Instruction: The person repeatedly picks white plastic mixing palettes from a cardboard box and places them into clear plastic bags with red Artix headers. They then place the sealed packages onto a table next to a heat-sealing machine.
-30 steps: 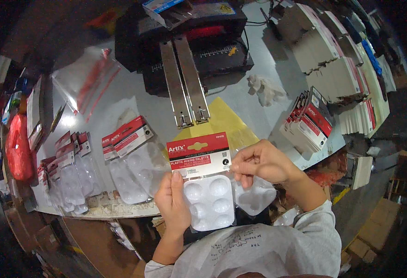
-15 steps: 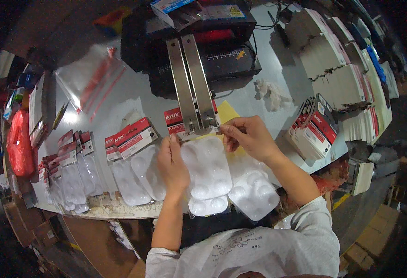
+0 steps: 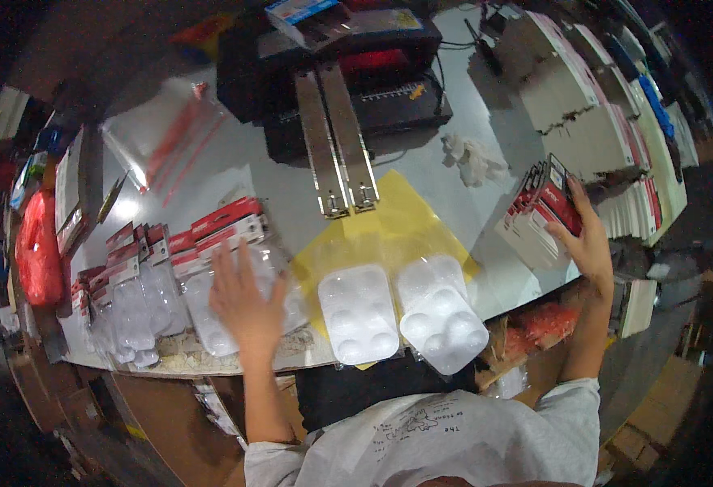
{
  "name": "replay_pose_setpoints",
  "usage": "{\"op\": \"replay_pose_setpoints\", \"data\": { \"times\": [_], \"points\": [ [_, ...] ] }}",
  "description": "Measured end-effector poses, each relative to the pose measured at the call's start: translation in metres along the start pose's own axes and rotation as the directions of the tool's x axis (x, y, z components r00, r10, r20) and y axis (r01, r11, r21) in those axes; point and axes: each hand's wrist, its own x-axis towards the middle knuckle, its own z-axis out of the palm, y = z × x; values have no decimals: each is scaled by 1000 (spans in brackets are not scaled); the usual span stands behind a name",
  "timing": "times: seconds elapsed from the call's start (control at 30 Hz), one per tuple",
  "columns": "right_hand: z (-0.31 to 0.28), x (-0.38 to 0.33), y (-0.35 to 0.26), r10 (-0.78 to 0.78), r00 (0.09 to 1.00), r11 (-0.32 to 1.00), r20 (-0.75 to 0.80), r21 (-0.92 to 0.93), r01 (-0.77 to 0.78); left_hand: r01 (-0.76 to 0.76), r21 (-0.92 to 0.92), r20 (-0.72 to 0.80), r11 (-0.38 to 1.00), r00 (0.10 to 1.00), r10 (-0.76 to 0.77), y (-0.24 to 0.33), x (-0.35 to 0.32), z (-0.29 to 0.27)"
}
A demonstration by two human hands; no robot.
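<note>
My left hand [image 3: 247, 300], fingers spread, rests over bagged white paint palettes with red and white header cards [image 3: 218, 227] at the table's left front. Slightly smeared by motion, it seems to grip nothing. At the right, my right hand [image 3: 590, 243] has thumb and fingers at the edge of the front header card [image 3: 557, 207] in a fanned stack of red, black and white cards. Between my hands, a white palette [image 3: 359, 312] and overlapping palettes [image 3: 444, 325] in clear film lie on a yellow sheet [image 3: 401, 207], below the two metal arms [image 3: 336, 138] of a black stapling machine.
Finished bagged palettes [image 3: 141, 304] lie in a row at the far left, near a red plastic bag [image 3: 38, 247]. Clear bags [image 3: 157, 138] are behind them. Tall card stacks [image 3: 571, 105] line the right side; crumpled white material [image 3: 471, 160] lies near the machine.
The carded palette pack left the machine's arms. My left hand moved left onto the bagged palettes and spread its fingers; my right hand moved right to the card stack.
</note>
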Motion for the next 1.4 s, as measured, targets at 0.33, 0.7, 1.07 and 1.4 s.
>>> {"op": "replay_pose_setpoints", "data": {
  "times": [0.33,0.7,1.07,1.4],
  "points": [
    [-7,16,9,36,998,968,43,247,-46,-61,-227,-303,972,953,-11,-4,-11,-22],
    [-1,1,-13,11,974,996,-224,91,10,-170,-394,-341,903,940,28,34,-37,-38],
    [-2,10,-10,-86,996,984,29,-155,90,-89,-468,-9,879,995,96,117,-59,-30],
    [1,18,-5,29,999,996,-30,91,-26,229,-965,222,-131,973,68,114,-58,-27]
  ]
}}
